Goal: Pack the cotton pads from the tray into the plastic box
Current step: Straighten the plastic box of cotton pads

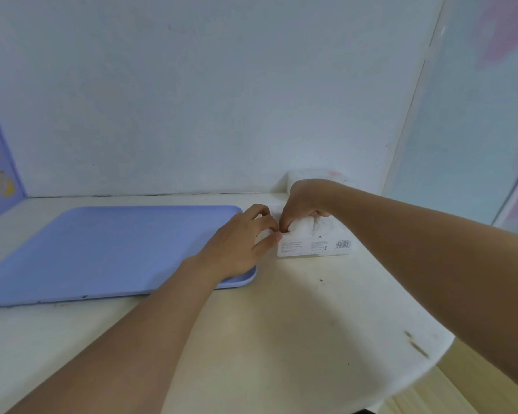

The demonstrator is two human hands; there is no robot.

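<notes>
1. Resting on the cream table (281, 324), the plastic box (314, 245) sits just right of the blue tray (102, 249).
2. Left hand (240, 243) — fingers curled, pinching the box's left top corner.
3. Right hand (304, 201) — fingertips pressed down onto white cotton pads (304, 227) in the box; its grip cannot be told.
</notes>
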